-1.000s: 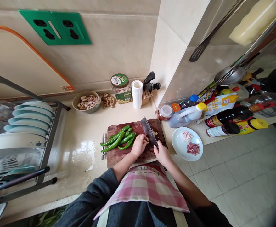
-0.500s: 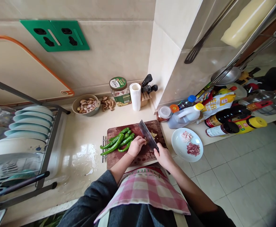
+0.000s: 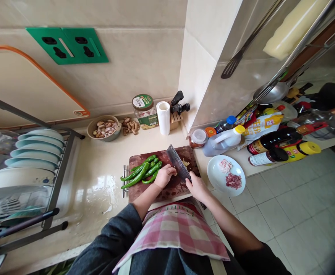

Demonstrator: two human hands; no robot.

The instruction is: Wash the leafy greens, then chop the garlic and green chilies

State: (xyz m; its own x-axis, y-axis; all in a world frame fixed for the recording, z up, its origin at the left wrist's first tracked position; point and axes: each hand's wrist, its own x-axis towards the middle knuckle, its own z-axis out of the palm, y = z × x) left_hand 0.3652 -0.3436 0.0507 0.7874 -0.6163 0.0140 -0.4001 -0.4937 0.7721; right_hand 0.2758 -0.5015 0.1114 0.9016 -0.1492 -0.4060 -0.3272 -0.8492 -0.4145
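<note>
The right hand [image 3: 197, 187] grips the handle of a knife [image 3: 178, 162], its broad blade slanting away over the board [image 3: 135, 193]. The left hand [image 3: 165, 175] is just beside the blade, its fingers bent toward it; they are too small in view to tell whether they are closed on a piece of food. Pale chopped bits [image 3: 186, 164] lie on the board across the blade from the left hand. Several green peppers [image 3: 140, 176] lie in a heap at the board's left side, near the left hand.

Just right of the board, a plate [image 3: 214, 183] holds two separate heaps of chopped meat, one pale [image 3: 225, 165] and one darker red [image 3: 233, 180]. Beyond the plate stand a jug [image 3: 224, 142] with a yellow cap and a jar [image 3: 198, 138]. Behind the board are a paper roll [image 3: 163, 119], a tub [image 3: 149, 116], some ginger [image 3: 131, 126] and a bowl [image 3: 114, 136] of what looks like garlic [image 3: 106, 128]. Farther left, a rack [image 3: 60, 172] holds stacked plates [image 3: 39, 149].
</note>
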